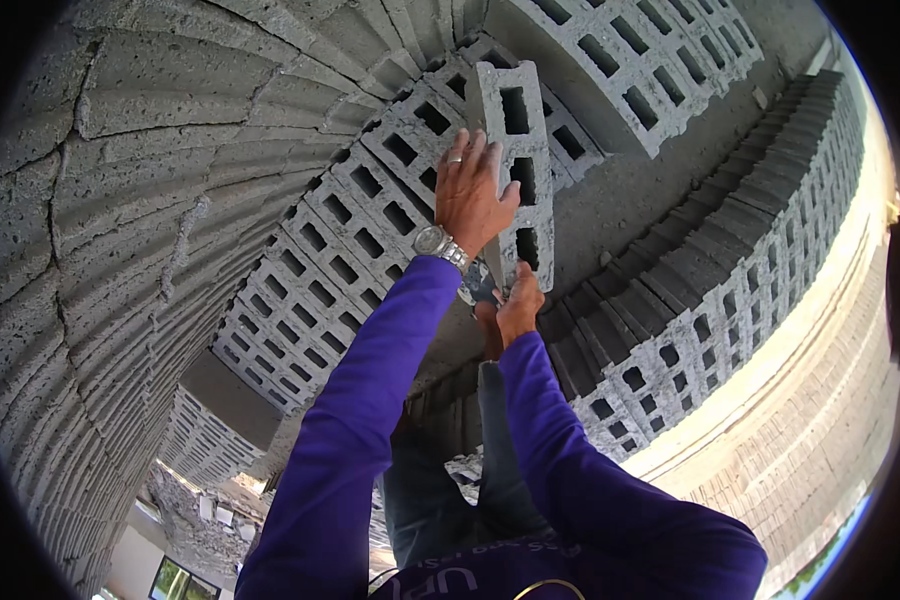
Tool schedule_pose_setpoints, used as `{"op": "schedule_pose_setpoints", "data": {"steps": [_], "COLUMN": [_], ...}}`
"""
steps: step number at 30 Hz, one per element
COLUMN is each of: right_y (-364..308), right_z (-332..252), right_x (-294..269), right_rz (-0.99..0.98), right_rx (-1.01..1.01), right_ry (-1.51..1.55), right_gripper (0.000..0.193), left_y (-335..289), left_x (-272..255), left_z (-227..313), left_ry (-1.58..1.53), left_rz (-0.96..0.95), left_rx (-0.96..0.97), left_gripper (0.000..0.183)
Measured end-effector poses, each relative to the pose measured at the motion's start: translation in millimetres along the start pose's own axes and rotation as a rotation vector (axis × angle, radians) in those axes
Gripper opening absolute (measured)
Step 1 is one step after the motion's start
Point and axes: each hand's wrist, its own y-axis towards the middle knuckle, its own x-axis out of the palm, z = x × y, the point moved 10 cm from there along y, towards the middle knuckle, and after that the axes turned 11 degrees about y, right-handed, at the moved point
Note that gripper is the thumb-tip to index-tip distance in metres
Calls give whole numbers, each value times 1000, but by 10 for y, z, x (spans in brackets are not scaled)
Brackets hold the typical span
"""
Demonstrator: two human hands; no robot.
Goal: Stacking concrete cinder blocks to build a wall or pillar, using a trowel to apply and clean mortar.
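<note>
A grey hollow concrete block (522, 145) stands in front of me at a slight tilt, its row of rectangular holes turned up toward me. My left hand (475, 195) lies on the block's left side with the fingers stretched out and the thumb reaching toward the middle hole. A ring and a metal wristwatch (438, 243) show on that hand and wrist. At the block's near end my right hand (520, 300) is closed on the lower edge; some of its fingers are hidden. Beneath the hands one foot (488, 325) partly shows.
Rows of hollow blocks (342, 268) stand close on the left, below a tall stacked block wall (170, 170). More blocks (620, 75) stand at the far right. A long curved-looking row (710, 290) runs along the right. Rubble (210, 515) lies at lower left.
</note>
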Motion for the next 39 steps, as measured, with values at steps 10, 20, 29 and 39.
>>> {"op": "schedule_pose_setpoints", "data": {"steps": [10, 20, 29, 39], "right_y": [73, -570, -1765, -4410], "right_z": [-189, -251, -237, 4303], "right_x": [6, -308, -270, 1340], "right_rz": [-232, -580, -454, -1439], "right_rx": [-103, -557, -853, -1420], "right_ry": [-85, -578, -1321, -2176], "right_gripper": [45, 57, 34, 45], "left_y": [431, -314, -4281, -7771], "left_x": [824, 445, -621, -847], "left_z": [122, -523, -1922, -2798], "left_ry": [125, -10, -348, -410], "left_rz": [-154, 83, 207, 761], "left_rx": [184, -90, -1304, -2498], "left_gripper": [50, 57, 67, 67]}}
